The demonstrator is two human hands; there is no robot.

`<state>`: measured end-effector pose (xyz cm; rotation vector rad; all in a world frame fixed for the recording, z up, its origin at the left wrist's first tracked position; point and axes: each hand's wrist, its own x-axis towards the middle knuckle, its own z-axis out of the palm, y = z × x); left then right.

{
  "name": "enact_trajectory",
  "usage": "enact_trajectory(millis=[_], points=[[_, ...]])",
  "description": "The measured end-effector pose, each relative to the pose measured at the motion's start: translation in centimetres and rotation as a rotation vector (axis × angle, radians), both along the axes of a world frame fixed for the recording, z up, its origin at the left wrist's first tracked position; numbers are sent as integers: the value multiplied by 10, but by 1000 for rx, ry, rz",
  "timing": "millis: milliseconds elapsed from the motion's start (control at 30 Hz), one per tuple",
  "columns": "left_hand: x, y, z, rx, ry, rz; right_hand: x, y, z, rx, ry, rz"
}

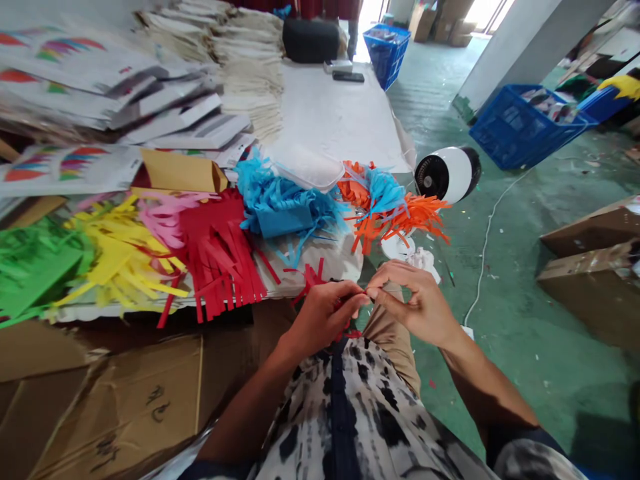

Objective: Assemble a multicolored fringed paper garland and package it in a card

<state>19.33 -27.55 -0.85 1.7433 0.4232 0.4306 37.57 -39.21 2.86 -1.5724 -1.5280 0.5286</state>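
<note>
My left hand (327, 312) and my right hand (417, 300) meet fingertip to fingertip above my lap, both pinched closed. Red fringed paper (311, 279) shows beside and below the left fingers, its twisted end seemingly between both hands. How much of it the right fingers grip is hidden. On the table edge to the left lie piles of fringed paper: red (220, 250), pink (163, 217), yellow (123, 257) and green (37, 267). Ahead are blue fringed paper (285, 210) and orange fringed paper (410, 217), with a light blue tassel (383, 190) on the orange.
Stacked printed packets (170, 120) and a cream pile (250, 73) cover the table's left and back. A phone (349, 77) lies on the white tabletop (335, 120). A white-and-black fan (447, 175), blue crates (520, 127) and cardboard boxes (595, 287) stand on the green floor.
</note>
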Motion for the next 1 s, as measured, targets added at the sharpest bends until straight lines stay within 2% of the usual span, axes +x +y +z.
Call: enact_trajectory(millis=[100,167,267,367,500,567,667,733,767,867,1000], points=[[-5,0,-3,-46,15,-33,3,-3,-1,36,122,-123],[-7,-1,-6,-108,-2,-8,1,-3,-3,65,197,-189],[-3,-1,-10,-204,-37,76,-7,5,-8,45,201,-127],[5,-1,-13,-211,-31,100,-9,18,-12,8,214,-42],[7,4,-20,-131,76,122,21,53,-7,49,416,-220],[3,9,-23,-73,84,190,47,78,4,215,443,-346],[-5,17,-26,23,45,277,87,114,28,601,205,-510],[-10,22,-27,60,35,272,107,132,41,728,-99,-522],[-11,23,-27,68,30,258,115,139,45,724,-273,-481],[-12,25,-29,51,18,224,128,153,36,526,-685,-275],[-13,25,-33,41,9,195,128,163,-5,162,-892,-121]])
